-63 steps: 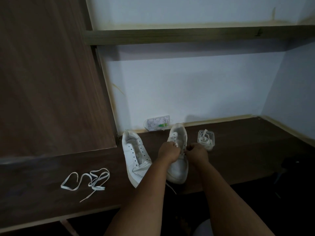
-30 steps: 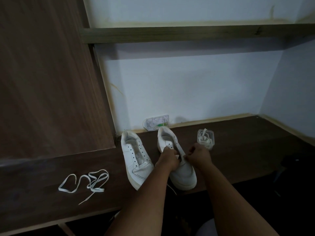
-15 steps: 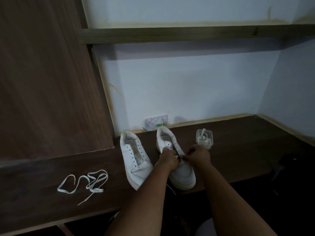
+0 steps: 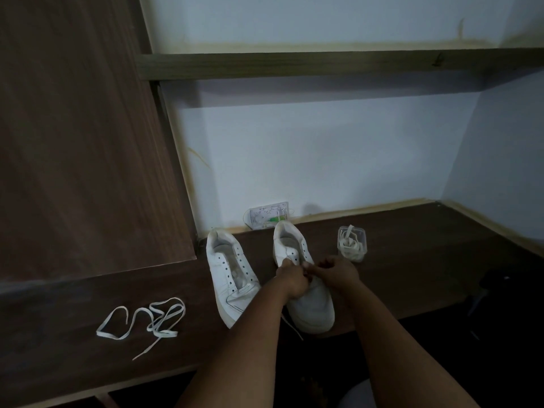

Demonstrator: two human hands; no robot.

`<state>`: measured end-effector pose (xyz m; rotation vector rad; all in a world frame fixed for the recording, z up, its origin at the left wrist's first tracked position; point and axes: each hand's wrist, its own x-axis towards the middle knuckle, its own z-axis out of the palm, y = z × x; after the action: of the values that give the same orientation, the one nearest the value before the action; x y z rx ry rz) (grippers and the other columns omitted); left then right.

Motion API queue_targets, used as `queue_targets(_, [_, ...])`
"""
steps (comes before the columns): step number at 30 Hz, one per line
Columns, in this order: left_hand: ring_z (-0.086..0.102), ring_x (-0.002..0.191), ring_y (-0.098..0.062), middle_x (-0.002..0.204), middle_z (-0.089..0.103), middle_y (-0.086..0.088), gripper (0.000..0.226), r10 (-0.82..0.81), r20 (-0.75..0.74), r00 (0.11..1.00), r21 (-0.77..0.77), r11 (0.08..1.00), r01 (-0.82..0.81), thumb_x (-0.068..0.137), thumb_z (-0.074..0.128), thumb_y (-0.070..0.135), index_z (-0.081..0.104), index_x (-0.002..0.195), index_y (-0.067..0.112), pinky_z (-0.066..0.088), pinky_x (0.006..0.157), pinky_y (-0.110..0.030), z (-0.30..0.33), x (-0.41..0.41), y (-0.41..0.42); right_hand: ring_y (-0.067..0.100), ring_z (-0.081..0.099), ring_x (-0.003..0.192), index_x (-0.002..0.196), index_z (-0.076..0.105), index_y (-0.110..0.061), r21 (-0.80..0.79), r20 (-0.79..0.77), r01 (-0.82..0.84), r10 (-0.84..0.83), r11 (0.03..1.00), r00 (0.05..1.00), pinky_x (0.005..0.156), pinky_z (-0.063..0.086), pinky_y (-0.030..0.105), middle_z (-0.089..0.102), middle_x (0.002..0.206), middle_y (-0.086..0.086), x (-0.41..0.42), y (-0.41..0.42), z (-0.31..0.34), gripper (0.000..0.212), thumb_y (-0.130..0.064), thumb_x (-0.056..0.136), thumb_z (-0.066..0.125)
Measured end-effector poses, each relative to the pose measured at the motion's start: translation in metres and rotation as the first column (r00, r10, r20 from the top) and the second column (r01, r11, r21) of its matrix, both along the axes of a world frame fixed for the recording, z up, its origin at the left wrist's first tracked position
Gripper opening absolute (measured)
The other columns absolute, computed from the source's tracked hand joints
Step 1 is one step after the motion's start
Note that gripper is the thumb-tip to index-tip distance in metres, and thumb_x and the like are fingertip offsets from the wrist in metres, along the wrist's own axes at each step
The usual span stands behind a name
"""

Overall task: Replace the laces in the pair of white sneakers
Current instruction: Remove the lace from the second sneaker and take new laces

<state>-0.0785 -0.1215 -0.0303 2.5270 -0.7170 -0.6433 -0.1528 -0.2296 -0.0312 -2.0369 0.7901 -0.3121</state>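
Head view: at lower centre, a lace is pinched by the left hand [image 4: 291, 282] and right hand [image 4: 335, 272] over the right-hand white leather sneaker [image 4: 306, 290]; no writing is readable.

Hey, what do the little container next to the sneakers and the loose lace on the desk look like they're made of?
The container looks like clear plastic: the coiled lace inside shows through its walls. The loose lace looks like flat woven fabric, matte off-white, since it lies in soft, limp loops; the exact fibre can't be told.

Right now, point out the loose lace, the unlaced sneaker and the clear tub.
loose lace [image 4: 159, 318], head view, on its tangled loops.
unlaced sneaker [image 4: 228, 278], head view, on its eyelet area.
clear tub [image 4: 352, 244], head view, on its front wall.
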Motion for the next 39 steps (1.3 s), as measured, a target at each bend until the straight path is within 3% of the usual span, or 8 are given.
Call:
queue_targets(6, [0.039, 0.132, -0.034, 0.152, 0.028, -0.018, 0.041, 0.159, -0.128, 0.979, -0.248, 0.951, -0.187, 0.105, 0.032, 0.015, 0.038, 0.143, 0.0, 0.033, 0.11, -0.038, 0.018, -0.01, 0.001, 0.018, 0.062, 0.08, 0.081, 0.065, -0.01, -0.211, 0.05, 0.03, -0.02, 0.977, 0.999, 0.066, 0.045, 0.028, 0.066, 0.083, 0.007, 0.008, 0.005, -0.002, 0.022, -0.032, 0.085, 0.066])
queue_targets(12, [0.061, 0.108, -0.032, 0.12, 0.063, -0.016, 0.053, 0.357, -0.233, 0.905, -0.472, 0.772, -0.426, 0.1, 0.034, 0.043, 0.06, 0.122, 0.003, 0.044, 0.078, -0.032, 0.062, 0.009, 0.031, 0.014, 0.058, 0.074, 0.09, 0.065, -0.01, -0.361, 0.203, 0.005, 0.073, 0.932, 0.976, 0.066, 0.046, 0.027, 0.064, 0.083, 0.004, 0.004, 0.015, 0.014, 0.011, -0.019, 0.084, 0.067])
queue_targets(19, [0.041, 0.054, -0.015, 0.068, 0.048, -0.002, 0.027, 0.296, -0.446, 0.845, -0.633, 0.564, -0.531, 0.094, 0.05, 0.028, 0.054, 0.073, 0.013, 0.031, 0.048, -0.024, 0.097, -0.003, 0.075, 0.022, 0.053, 0.118, 0.142, 0.035, -0.017, -0.274, -0.223, -0.556, 0.511, 0.784, 0.83, 0.094, 0.043, 0.028, 0.056, 0.128, 0.007, 0.016, 0.075, 0.01, 0.08, -0.022, 0.073, 0.075])
queue_targets(26, [0.042, 0.055, -0.014, 0.054, 0.046, 0.002, 0.056, 0.165, -0.603, 0.781, -0.733, 0.273, -0.623, 0.092, 0.058, 0.049, 0.045, 0.046, 0.019, 0.037, 0.059, -0.027, 0.099, -0.002, 0.114, 0.021, 0.063, 0.094, 0.095, 0.069, -0.011, -0.328, -0.223, -0.429, 0.372, 0.842, 0.901, 0.085, 0.053, 0.035, 0.068, 0.101, 0.008, 0.015, 0.077, 0.035, 0.014, -0.014, 0.086, 0.059])
queue_targets(29, [0.061, 0.093, -0.017, 0.087, 0.067, 0.003, 0.032, 0.17, -0.453, 0.875, -0.742, 0.473, -0.476, 0.079, 0.069, 0.052, 0.062, 0.084, 0.021, 0.044, 0.078, -0.029, 0.092, -0.012, 0.144, 0.018, 0.063, 0.065, 0.086, 0.064, -0.006, 0.01, 0.196, -0.283, 0.276, 0.959, 0.941, 0.061, 0.054, 0.033, 0.066, 0.075, 0.009, 0.012, 0.11, 0.076, 0.022, -0.01, 0.094, 0.044])
queue_targets(31, [0.061, 0.11, -0.018, 0.113, 0.069, 0.0, 0.059, 0.012, -0.416, 0.909, -0.751, 0.559, -0.351, 0.067, 0.082, 0.041, 0.058, 0.116, 0.018, 0.047, 0.083, -0.029, 0.081, -0.02, 0.164, 0.014, 0.051, 0.051, 0.076, 0.061, -0.009, 0.302, 0.408, -0.345, 0.206, 0.889, 0.889, 0.049, 0.044, 0.027, 0.055, 0.059, 0.005, 0.015, 0.148, 0.107, 0.023, -0.005, 0.091, 0.044])
queue_targets(33, [0.061, 0.112, -0.015, 0.119, 0.068, 0.003, 0.074, -0.082, -0.458, 0.885, -0.771, 0.532, -0.35, 0.064, 0.088, 0.032, 0.053, 0.128, 0.017, 0.046, 0.088, -0.035, 0.069, -0.021, 0.187, 0.012, 0.045, 0.047, 0.07, 0.062, -0.011, 0.369, 0.442, -0.415, 0.236, 0.832, 0.865, 0.048, 0.037, 0.025, 0.047, 0.055, 0.003, 0.024, 0.186, 0.126, 0.026, -0.007, 0.086, 0.044])
queue_targets(39, [0.065, 0.072, -0.013, 0.086, 0.065, -0.004, 0.01, 0.08, -0.568, 0.819, -0.766, 0.315, -0.561, 0.096, 0.056, 0.009, 0.062, 0.102, 0.012, 0.05, 0.069, -0.035, 0.059, 0.005, 0.261, 0.015, 0.048, 0.053, 0.065, 0.049, -0.016, 0.621, 0.356, -0.431, 0.255, 0.655, 0.899, 0.043, 0.031, 0.02, 0.049, 0.058, -0.001, 0.076, 0.252, 0.133, 0.032, -0.025, 0.095, 0.042])
